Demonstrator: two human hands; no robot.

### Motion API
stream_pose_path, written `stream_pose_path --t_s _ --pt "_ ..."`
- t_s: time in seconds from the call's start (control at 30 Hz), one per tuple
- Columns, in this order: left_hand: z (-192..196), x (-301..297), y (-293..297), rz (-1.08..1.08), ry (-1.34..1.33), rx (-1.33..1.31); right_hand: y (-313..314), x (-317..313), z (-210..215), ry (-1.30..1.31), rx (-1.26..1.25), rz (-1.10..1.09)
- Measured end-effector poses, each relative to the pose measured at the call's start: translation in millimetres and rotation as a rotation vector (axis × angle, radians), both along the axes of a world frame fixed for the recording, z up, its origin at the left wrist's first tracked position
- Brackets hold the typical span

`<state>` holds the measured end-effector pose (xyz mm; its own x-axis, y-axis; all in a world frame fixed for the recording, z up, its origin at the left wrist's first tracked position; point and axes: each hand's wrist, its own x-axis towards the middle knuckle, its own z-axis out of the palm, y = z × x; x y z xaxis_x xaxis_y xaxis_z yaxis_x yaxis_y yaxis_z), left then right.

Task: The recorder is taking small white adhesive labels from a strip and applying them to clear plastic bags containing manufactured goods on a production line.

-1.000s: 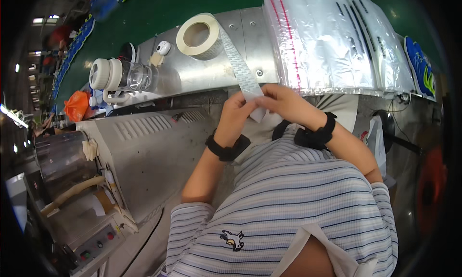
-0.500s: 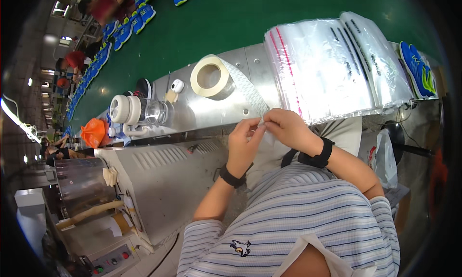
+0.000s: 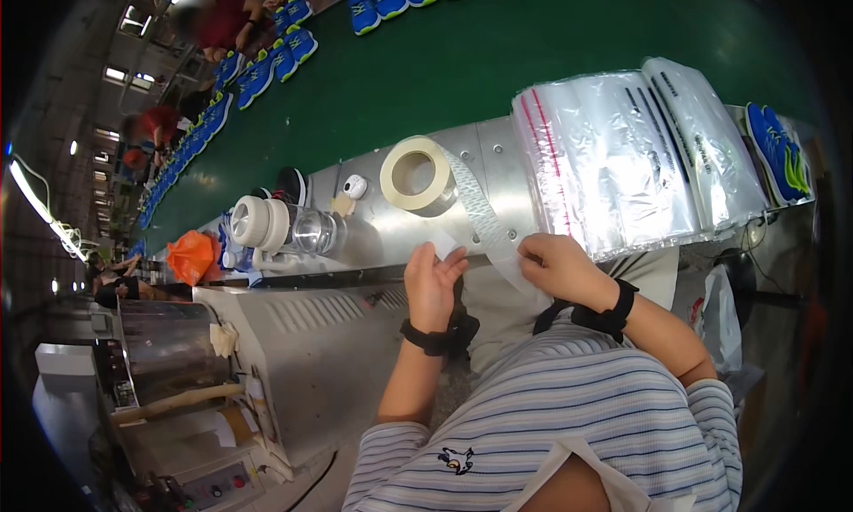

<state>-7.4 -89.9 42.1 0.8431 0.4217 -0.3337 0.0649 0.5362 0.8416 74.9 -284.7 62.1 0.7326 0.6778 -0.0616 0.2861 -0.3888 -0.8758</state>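
Head view: left hand [image 3: 433, 281] fingers pinch sticker [image 3: 443, 244]; right hand [image 3: 558, 265] fingers clamp strip [image 3: 484, 219]

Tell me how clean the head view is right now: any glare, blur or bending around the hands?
Head view: left hand and right hand sharp; glare on the clear plastic bags and metal ledge; fisheye bends the green belt; rim dark, far people blurred.
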Motion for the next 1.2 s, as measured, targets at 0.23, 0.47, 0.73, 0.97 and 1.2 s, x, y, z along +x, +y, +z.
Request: stream_pose_path --t_s 0.23,0.47,0.73,0.97,1.2 --pt "-5 5 -7 -0.155 -0.003 -0.305 12 6 -4 0.172 0.049 0.192" --pt "-19 1 -1 -0.113 0.031 0.123 38 5 -30 0.628 0.287 -0.025" --pt "15 -10 -16 -0.392 -0.207 0.928 37 9 -18 0.012 0.343 -0.054" --pt "9 -11 -15 -0.346 -0.192 0.506 48 12 -20 0.2 0.271 -0.154" --pt "3 -2 -12 -0.195 -0.152 -0.166 41 12 -20 0.18 0.224 -0.185"
